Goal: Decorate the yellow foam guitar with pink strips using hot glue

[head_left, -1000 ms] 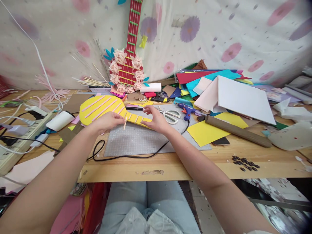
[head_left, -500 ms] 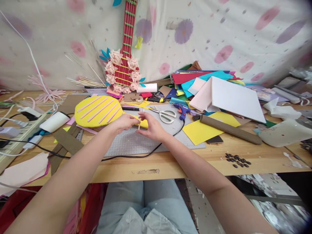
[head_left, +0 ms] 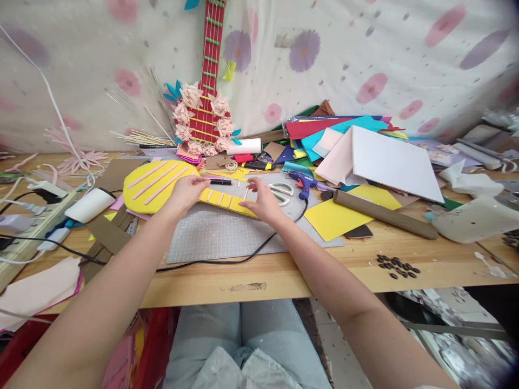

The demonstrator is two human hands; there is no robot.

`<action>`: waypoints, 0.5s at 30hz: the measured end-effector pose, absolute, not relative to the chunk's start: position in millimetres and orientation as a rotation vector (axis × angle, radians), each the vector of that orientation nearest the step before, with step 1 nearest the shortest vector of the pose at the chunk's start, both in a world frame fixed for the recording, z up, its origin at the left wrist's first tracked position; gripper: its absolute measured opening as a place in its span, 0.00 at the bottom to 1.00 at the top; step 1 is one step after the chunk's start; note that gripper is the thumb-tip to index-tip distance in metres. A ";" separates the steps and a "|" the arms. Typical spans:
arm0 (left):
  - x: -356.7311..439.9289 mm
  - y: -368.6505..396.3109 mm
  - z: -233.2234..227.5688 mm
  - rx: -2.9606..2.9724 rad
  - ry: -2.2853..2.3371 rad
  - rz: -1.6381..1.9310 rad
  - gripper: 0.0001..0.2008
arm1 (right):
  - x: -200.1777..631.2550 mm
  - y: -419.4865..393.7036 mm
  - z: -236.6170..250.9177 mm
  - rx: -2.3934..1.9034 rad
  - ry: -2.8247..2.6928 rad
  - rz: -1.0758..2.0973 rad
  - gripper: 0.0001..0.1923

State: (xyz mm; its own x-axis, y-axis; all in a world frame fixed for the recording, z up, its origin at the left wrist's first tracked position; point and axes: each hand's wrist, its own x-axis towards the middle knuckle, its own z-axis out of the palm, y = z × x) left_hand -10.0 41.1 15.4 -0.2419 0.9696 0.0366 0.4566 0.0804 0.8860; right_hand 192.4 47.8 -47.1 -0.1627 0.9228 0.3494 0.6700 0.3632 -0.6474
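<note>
Both hands are down on the flat yellow foam guitar cut-out with pale pink strips (head_left: pixel 162 186), which lies half on the grey gridded cutting mat (head_left: pixel 219 235) right in front of the person. The left hand (head_left: pixel 184 192) rests flat with loose, spread fingers where the round body meets the neck, pinning the piece so it cannot slide. The right hand (head_left: pixel 263 200) lies open further along the neck, fingertips pressing beside a short pale pink fret strip (head_left: pixel 245 193), gripping nothing, seemingly to seat it. Just beyond the right hand lie the white-handled scissors (head_left: pixel 281 190) and the blue glue gun (head_left: pixel 304 182), its black cord (head_left: pixel 243 254) looping under the wrist, both near for quick reach. Beyond the left hand a finished red cardboard guitar with paper flowers (head_left: pixel 205 116) leans upright on the cloth.
</note>
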 end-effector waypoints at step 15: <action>-63.1 54.6 23.9 2.118 1.927 0.833 0.16 | 232.7 115.9 -40.5 -1.712 -2.483 0.393 0.27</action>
